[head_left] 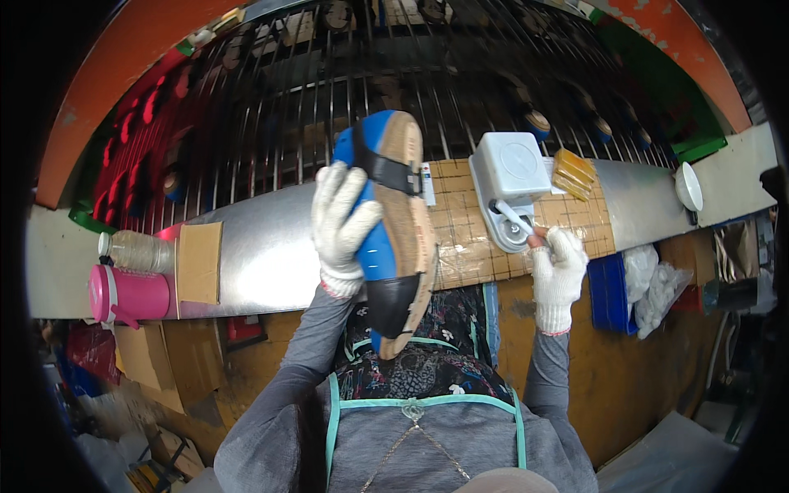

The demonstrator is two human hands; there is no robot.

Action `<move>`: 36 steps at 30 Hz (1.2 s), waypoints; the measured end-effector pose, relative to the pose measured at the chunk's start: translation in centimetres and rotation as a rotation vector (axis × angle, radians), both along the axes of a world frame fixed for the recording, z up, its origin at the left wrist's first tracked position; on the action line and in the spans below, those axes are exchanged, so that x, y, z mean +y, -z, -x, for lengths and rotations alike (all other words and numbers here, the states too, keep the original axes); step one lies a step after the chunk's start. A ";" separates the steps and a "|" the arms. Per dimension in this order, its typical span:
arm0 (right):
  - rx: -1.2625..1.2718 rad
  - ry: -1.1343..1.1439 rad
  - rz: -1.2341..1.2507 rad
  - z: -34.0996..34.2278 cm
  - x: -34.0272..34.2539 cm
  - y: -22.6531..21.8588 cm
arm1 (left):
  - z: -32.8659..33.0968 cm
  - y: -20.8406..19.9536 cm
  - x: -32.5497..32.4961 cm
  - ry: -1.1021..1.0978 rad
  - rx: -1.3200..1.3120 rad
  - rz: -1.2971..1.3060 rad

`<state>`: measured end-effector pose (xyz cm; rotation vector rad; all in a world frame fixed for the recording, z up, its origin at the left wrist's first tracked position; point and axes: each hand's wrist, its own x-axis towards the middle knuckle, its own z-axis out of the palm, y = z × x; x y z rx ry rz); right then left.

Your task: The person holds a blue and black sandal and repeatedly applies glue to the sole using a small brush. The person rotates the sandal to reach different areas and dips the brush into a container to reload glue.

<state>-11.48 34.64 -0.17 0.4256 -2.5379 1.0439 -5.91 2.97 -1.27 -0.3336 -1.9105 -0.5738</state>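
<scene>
Fingers [364, 218] of left hand [339, 226] holding blue-and-tan shoe [403, 226] by its side, long axis roughly fore-and-aft; right hand [560, 267] apart to its right, grip unclear, fingertips at white dispenser [511, 168] on bench [271, 242].

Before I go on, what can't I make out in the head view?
All in the head view:
Strapped sandal: far side, turned away from the camera.
White box: inside, hidden by its opaque walls.
Right hand: fingertip contact with the white handle, too small to settle.
Metal rack: what lies beneath, too dark.
</scene>
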 end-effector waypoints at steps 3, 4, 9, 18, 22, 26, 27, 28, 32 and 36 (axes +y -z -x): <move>0.314 -0.085 -0.014 -0.3 -2.8 -3.7 | 0.5 -0.4 0.6 -0.019 0.001 0.009; 0.286 -0.136 0.109 -0.6 -4.0 -4.4 | 0.7 -0.5 0.8 -0.005 0.009 -0.003; -0.092 -0.336 0.452 -2.1 -7.9 -5.1 | 0.3 -0.8 0.7 -0.030 0.038 0.051; -0.025 -0.272 0.391 0.1 -11.1 -4.7 | -1.3 -0.4 0.0 -0.048 -0.001 0.116; 0.154 -0.208 0.258 1.7 -11.6 -5.9 | -1.4 -0.7 -0.2 -0.067 0.002 0.120; 0.436 -0.207 0.181 2.8 -11.9 -7.0 | -1.4 -0.9 -0.5 -0.076 0.013 0.136; 0.436 -0.219 0.163 2.8 -11.8 -7.3 | -1.5 -1.0 -0.6 -0.073 0.012 0.141; 0.434 -0.232 0.144 2.8 -11.7 -7.4 | -1.4 -1.0 -0.6 -0.074 0.013 0.146; 0.396 -0.291 0.110 2.7 -11.2 -7.7 | -1.2 -1.0 -0.6 -0.060 0.031 0.127; 0.408 -0.337 0.075 2.7 -10.7 -8.1 | -1.0 -1.1 -0.7 -0.057 0.034 0.134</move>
